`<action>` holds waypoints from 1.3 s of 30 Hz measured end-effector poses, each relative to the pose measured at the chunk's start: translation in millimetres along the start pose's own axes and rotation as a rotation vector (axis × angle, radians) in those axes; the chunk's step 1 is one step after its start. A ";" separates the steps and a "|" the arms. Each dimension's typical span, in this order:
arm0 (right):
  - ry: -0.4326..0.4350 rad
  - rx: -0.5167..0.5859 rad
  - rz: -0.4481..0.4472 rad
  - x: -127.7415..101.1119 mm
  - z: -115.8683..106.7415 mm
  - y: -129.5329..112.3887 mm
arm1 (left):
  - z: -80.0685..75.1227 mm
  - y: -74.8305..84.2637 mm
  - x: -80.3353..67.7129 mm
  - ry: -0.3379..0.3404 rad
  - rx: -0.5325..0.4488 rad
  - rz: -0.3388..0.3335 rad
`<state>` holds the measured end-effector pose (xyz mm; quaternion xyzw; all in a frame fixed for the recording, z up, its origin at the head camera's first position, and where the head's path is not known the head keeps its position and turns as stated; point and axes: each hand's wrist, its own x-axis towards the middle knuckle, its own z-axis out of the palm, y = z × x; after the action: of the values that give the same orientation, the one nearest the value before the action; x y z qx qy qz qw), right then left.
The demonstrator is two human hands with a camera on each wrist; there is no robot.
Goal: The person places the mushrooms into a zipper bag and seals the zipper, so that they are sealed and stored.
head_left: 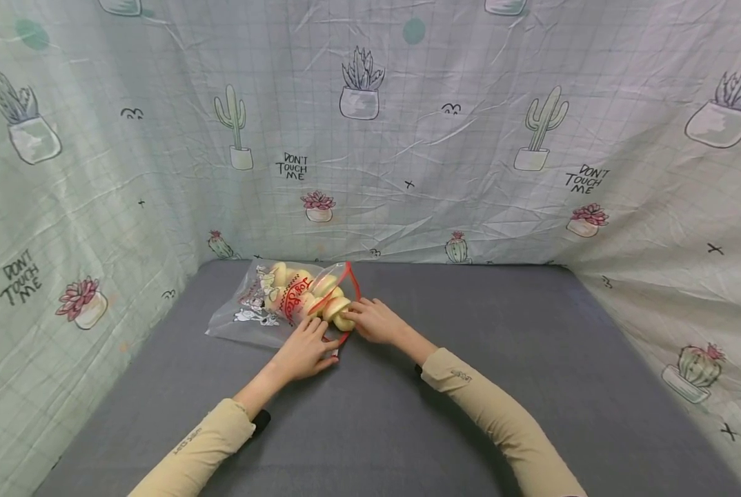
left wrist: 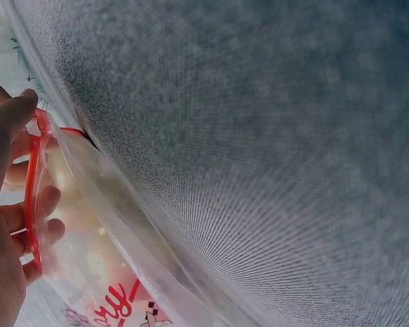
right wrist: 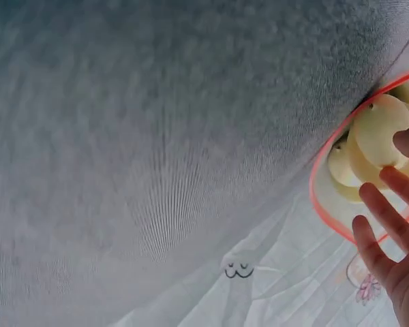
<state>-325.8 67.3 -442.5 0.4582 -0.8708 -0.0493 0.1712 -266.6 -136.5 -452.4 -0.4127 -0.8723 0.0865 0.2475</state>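
A clear zip bag [head_left: 252, 314] with a red rim and cartoon print lies on the grey surface [head_left: 408, 428], its mouth facing me. It is stuffed with pale yellow round pieces [head_left: 321, 290]. My left hand [head_left: 311, 331] is at the lower lip of the mouth. In the left wrist view, the left hand [left wrist: 37, 150] pinches the red rim [left wrist: 31, 204] between thumb and fingers. My right hand [head_left: 354, 316] reaches in from the right, its straight fingers touching the pieces at the opening. In the right wrist view, the right hand [right wrist: 392, 170] has spread fingers [right wrist: 378, 238] over the pale pieces [right wrist: 378, 129].
Printed cloth with cactus drawings [head_left: 370, 138] walls the grey surface at the back and on both sides. Both forearms wear beige sleeves [head_left: 501, 414]. Bare grey surface lies to the right of the bag and in front of it.
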 end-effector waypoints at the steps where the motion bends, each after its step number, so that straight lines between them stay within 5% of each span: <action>1: -0.012 -0.010 -0.001 -0.4 -1.0 -0.4 | -0.2 0.0 0.0 -0.002 0.002 0.001; 39: -0.059 -0.192 -0.041 13.7 0.4 -10.4 | -4.2 -0.6 -1.8 -0.039 -0.020 0.046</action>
<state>-324.9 50.1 -442.0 0.4556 -0.8573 -0.1495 0.1874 -264.0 -138.5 -449.2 -0.4334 -0.8681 0.0912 0.2243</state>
